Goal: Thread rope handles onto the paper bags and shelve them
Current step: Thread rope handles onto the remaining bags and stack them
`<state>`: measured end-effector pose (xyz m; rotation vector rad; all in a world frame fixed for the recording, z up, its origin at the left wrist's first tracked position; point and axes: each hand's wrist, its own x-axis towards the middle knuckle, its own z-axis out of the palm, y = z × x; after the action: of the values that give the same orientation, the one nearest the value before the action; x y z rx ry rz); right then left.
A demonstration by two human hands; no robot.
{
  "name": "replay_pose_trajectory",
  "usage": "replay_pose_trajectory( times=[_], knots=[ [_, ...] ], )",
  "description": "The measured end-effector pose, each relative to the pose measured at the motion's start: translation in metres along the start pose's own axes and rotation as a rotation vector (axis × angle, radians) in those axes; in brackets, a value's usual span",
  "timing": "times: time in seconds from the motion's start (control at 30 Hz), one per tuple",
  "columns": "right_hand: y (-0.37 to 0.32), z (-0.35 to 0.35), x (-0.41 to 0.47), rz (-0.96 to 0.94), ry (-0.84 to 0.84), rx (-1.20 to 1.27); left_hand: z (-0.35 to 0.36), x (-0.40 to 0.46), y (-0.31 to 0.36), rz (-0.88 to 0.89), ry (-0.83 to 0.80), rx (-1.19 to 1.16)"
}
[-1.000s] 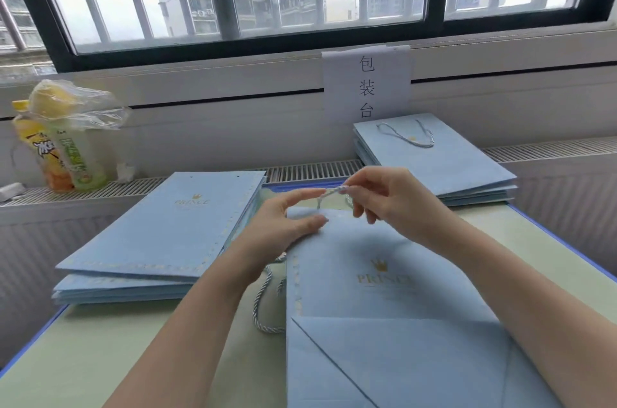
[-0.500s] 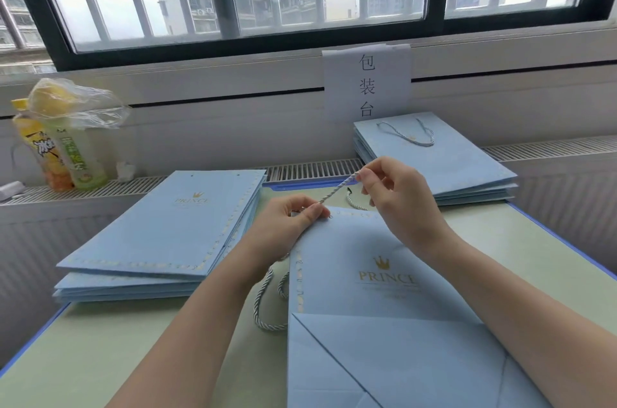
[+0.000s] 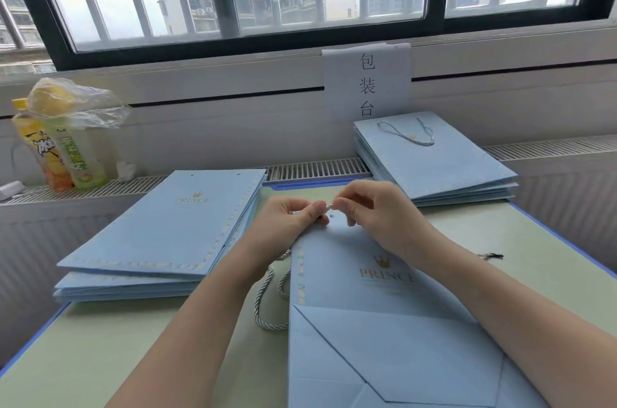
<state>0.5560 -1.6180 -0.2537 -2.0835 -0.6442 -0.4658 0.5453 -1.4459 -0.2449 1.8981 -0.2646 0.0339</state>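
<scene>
A flat light-blue paper bag (image 3: 377,324) with a gold "PRINCE" crown logo lies on the table in front of me. A grey-white twisted rope handle (image 3: 267,304) loops out from under its left edge. At the bag's top edge my left hand (image 3: 287,224) and my right hand (image 3: 377,210) meet, both pinching the rope's tip just above a small punched hole. The rope between the fingers is mostly hidden.
A stack of blue bags without handles (image 3: 167,230) lies at the left. A stack with a rope handle on top (image 3: 434,160) sits at the back right. Drink bottles under a plastic bag (image 3: 63,144) stand on the radiator ledge. A paper sign (image 3: 366,83) hangs below the window.
My right hand has come down from its raised pull and closed in on my left hand. The stretch of rope that showed between them is gone from view.
</scene>
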Motion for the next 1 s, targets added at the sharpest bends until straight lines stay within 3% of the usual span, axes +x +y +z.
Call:
replay_pose_trajectory(
  times=[0.13,0.33,0.53,0.8,1.0],
  knots=[
    [0.002,-0.006,0.003,0.063,0.109,0.084,-0.002,-0.001,0.000,0.004,-0.040,-0.004],
    [-0.001,0.003,-0.001,0.015,-0.038,-0.008,0.000,-0.002,0.001,0.021,-0.020,0.016],
    [-0.001,0.001,-0.004,-0.030,-0.079,-0.052,0.000,0.000,0.000,-0.023,0.015,-0.007],
    [-0.001,0.000,-0.002,-0.007,0.069,0.020,-0.002,-0.001,0.000,-0.004,-0.045,-0.006],
    [-0.004,0.001,-0.001,0.002,0.029,0.050,0.000,-0.002,0.001,0.042,0.000,-0.022]
  ],
)
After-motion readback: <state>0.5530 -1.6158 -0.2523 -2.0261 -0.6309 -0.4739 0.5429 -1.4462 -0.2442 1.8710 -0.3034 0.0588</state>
